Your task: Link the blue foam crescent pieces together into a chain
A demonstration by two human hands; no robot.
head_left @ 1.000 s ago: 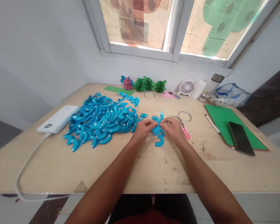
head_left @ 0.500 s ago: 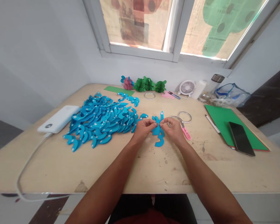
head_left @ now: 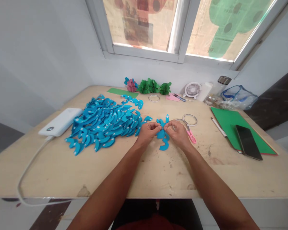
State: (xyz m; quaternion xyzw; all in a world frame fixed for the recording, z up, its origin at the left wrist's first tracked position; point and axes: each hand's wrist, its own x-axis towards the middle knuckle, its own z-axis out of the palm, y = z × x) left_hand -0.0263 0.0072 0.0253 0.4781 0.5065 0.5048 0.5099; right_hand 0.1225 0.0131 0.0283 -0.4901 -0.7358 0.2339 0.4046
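My left hand [head_left: 149, 130] and my right hand [head_left: 176, 130] meet over a few blue paper cutouts [head_left: 161, 134] at the middle of the table. Thumb and forefinger of each hand are pinched, fingertips almost touching, on something small at the cutouts; the fingers hide exactly what. One curved blue piece [head_left: 164, 145] lies just below them, toward me. To the left of my left hand spreads a large heap of blue paper cutouts [head_left: 105, 121] with small white squares on them. Beside my right hand lies a pink-handled cutter [head_left: 191, 136].
Metal rings [head_left: 190, 119] lie beyond my right hand. At right, a black phone [head_left: 248, 142] rests on green sheets [head_left: 227, 123], beside a white pen [head_left: 218, 127]. A white power bank [head_left: 61, 121] with cable sits left. Green paper figures [head_left: 153, 86], a small fan [head_left: 192, 90] and a bottle [head_left: 220, 85] line the wall.
Almost nothing differs. My hands stay pinched together at the same spot, with only a slight shift of the right fingers and the blue cutouts.
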